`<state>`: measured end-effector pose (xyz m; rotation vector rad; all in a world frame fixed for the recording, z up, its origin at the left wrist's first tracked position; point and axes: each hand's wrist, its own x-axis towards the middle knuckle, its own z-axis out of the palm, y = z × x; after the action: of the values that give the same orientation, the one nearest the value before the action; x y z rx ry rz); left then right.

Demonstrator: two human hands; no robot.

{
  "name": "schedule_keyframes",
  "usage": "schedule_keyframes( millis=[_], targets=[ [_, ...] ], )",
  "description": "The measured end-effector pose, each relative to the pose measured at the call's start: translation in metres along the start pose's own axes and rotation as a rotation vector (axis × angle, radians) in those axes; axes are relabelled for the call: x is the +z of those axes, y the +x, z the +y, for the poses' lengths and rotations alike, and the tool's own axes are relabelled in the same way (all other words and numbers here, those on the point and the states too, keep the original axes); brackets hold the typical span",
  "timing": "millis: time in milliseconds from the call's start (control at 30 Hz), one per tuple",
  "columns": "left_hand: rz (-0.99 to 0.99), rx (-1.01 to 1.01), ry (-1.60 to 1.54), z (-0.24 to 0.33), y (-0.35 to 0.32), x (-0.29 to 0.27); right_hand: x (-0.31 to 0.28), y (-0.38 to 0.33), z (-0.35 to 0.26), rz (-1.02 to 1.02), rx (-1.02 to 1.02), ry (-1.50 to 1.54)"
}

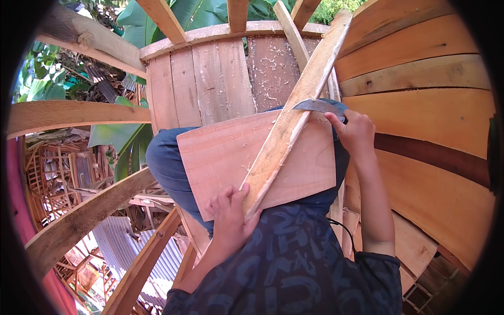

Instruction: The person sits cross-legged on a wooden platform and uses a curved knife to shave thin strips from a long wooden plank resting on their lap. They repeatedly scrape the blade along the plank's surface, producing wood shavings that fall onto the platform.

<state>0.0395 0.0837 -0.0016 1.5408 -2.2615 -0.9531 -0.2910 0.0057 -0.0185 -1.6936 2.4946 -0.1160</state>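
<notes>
A long rough wooden strip (294,123) slants from my belly up and away to the far right, over a flat reddish board (220,149) on my lap. Its near end is gripped by my left hand (231,215), thumb on one side and fingers on the other. My right hand (354,131) is closed around the handle of a curved knife (318,106); the handle itself is mostly hidden by the fingers. The grey blade lies across the strip's right edge, a little beyond the middle, its tip pointing left. Small curled shavings cling to the board and strip.
Wood shavings (270,73) are scattered over the plank floor (210,79) ahead. A plank wall (420,115) rises close on my right. Open wooden posts (89,215) stand on the left, with corrugated metal sheets (157,262) and timber lower down beyond them. Large leaves (197,21) hang past the far rail.
</notes>
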Motion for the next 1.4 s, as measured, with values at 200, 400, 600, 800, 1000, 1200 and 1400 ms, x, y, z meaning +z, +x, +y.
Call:
schedule_keyframes(
  millis=[200, 400, 600, 800, 1000, 1200, 1400],
  targets=[
    [0.029, 0.017, 0.027, 0.003, -0.003, 0.003, -0.002, 0.000, -0.003, 0.029, 0.001, 0.001],
    [0.053, 0.052, 0.066, 0.002, -0.004, 0.006, -0.010, -0.004, -0.003, 0.033, 0.031, 0.029],
    [0.066, 0.055, 0.052, 0.000, -0.003, 0.008, -0.015, -0.043, -0.030, -0.018, -0.010, 0.154],
    [0.032, 0.049, 0.062, 0.002, -0.005, 0.004, -0.019, -0.016, -0.005, -0.031, -0.015, 0.011],
    [0.072, 0.038, 0.060, 0.001, -0.003, 0.010, -0.011, -0.042, -0.026, -0.035, -0.197, 0.098],
    [0.038, 0.058, 0.068, 0.002, 0.002, 0.004, -0.007, -0.010, 0.004, 0.083, -0.102, 0.067],
    [0.045, 0.044, 0.085, -0.002, 0.000, 0.012, -0.002, -0.057, -0.024, -0.130, -0.444, 0.166]
  ],
)
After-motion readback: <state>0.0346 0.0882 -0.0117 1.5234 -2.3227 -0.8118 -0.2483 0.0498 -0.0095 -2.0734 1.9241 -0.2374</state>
